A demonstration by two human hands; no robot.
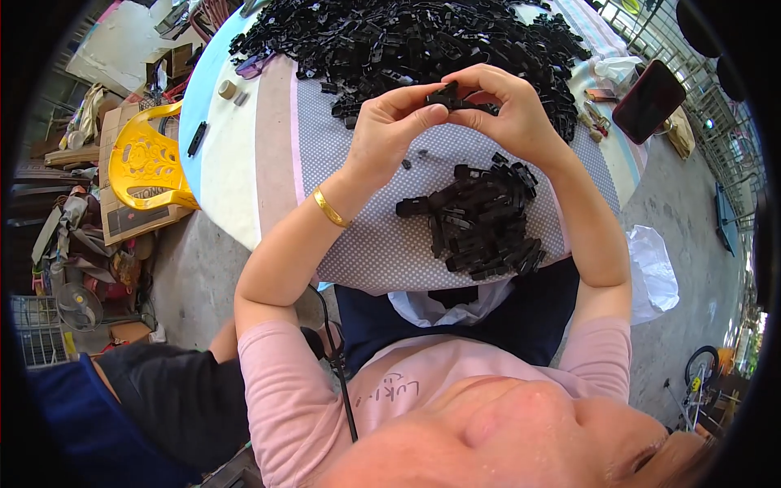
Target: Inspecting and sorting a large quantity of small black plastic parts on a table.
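Observation:
Between my two hands, above the round table, is a small black plastic part (pixel 457 101). My left hand (pixel 392 122) pinches its left end between thumb and fingers, a gold bangle on that wrist. The right end is gripped by my right hand (pixel 508 110), thumb below and fingers above. A small heap of black plastic parts (pixel 480 215) lies on the dotted cloth (pixel 350 236) nearer to me. Beyond my hands spreads a much larger pile of black parts (pixel 407 49). Fine detail of the held part is hidden by my fingers.
At the table's left are a single black part (pixel 197 139) and a small beige cylinder (pixel 227 89). A dark phone (pixel 648 102) stands at the right edge. A yellow chair (pixel 146 159) is left of the table. Another person's legs (pixel 163 398) show at lower left.

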